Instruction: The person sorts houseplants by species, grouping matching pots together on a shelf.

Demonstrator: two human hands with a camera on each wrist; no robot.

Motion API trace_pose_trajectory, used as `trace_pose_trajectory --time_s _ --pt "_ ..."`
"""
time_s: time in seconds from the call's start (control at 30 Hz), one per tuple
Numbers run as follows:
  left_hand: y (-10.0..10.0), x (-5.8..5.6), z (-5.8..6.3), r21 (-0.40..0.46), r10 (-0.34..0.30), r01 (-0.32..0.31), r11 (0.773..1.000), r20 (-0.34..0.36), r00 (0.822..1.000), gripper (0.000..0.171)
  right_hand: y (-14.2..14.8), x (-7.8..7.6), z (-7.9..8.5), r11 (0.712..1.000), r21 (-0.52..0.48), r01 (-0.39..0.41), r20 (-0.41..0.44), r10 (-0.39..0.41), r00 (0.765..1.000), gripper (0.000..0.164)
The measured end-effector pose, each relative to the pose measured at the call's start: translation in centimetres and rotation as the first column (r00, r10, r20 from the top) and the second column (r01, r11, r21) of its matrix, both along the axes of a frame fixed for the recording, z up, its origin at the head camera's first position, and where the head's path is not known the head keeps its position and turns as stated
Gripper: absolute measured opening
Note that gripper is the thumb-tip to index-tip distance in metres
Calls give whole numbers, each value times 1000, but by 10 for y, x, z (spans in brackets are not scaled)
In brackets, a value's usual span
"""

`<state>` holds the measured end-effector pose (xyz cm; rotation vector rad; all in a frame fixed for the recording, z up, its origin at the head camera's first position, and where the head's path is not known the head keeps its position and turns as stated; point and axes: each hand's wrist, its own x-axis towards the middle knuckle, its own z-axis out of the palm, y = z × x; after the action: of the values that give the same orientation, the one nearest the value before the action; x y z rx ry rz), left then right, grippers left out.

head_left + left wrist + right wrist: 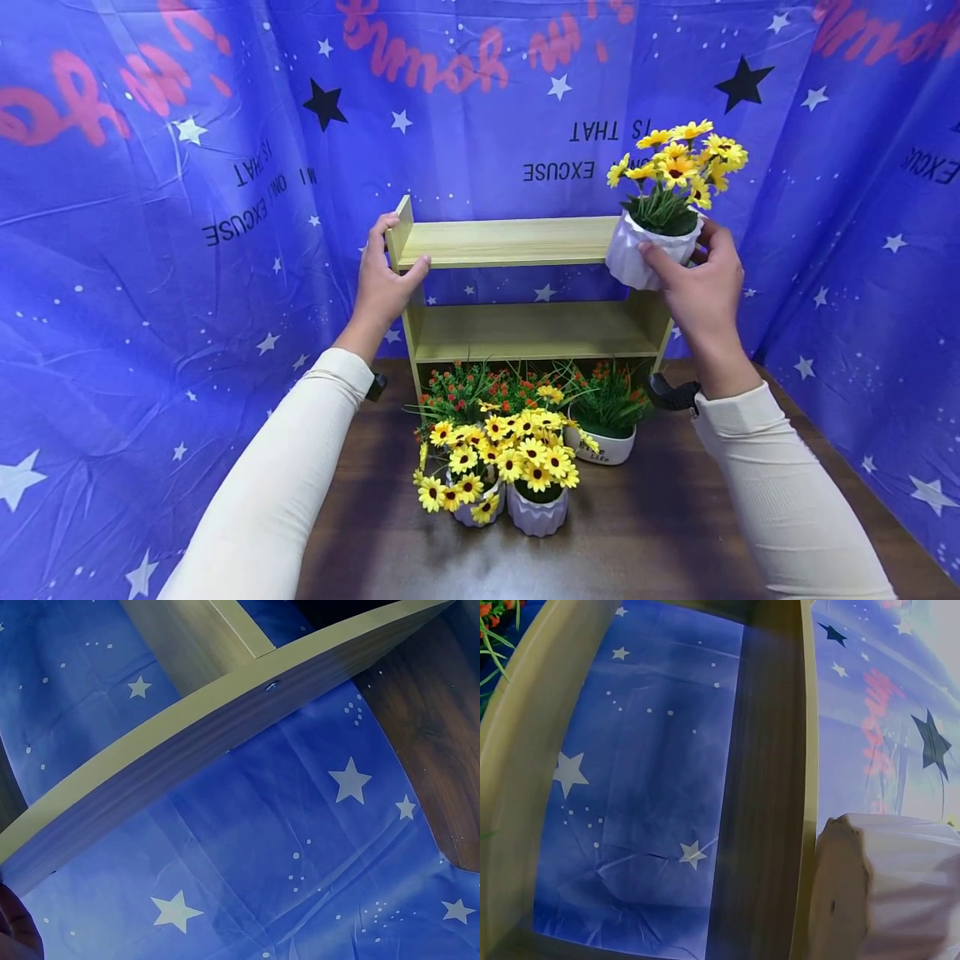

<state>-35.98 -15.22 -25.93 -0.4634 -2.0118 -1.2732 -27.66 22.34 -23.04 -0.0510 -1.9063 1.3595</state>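
Observation:
My right hand (707,283) grips a white ribbed flowerpot (636,252) of yellow artificial daisies (675,171), thumb across its front. The pot overlaps the right end of the top board of a light wooden shelf (517,242); in the right wrist view, the pot's base (841,892) is tilted beside that board's edge. My left hand (381,283) holds the shelf's upper left corner, thumb at the front edge and fingers round the side panel (403,223). In the left wrist view, only a bit of that hand (16,926) shows below the panel.
On the brown table (420,567), yellow daisies in white pots (538,512) stand before the shelf. Behind them are red-flowered plants (517,387) and a green plant in a white pot (611,447) with lettering. A blue star-patterned cloth (465,142) hangs behind and at both sides.

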Motion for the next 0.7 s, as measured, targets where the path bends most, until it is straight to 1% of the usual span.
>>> trace_pose_trajectory --time_s 0.13,0.33,0.57,0.7 --pt "1 -1 -1 1 7 -6 1000 -15 1000 68 -3 -10 6 1000 -4 13 20 -13 1000 68" --pt "1 -1 -2 6 5 -5 1000 -13 1000 69 -7 -22 13 997 26 71 37 -72 997 67" --pt "0 0 -3 9 -13 13 1000 -4 1000 68 -9 -33 21 994 74 78 76 -84 994 65" --pt "1 0 -2 24 -20 20 1000 2 1000 68 -6 -40 25 989 118 86 104 -98 990 68"
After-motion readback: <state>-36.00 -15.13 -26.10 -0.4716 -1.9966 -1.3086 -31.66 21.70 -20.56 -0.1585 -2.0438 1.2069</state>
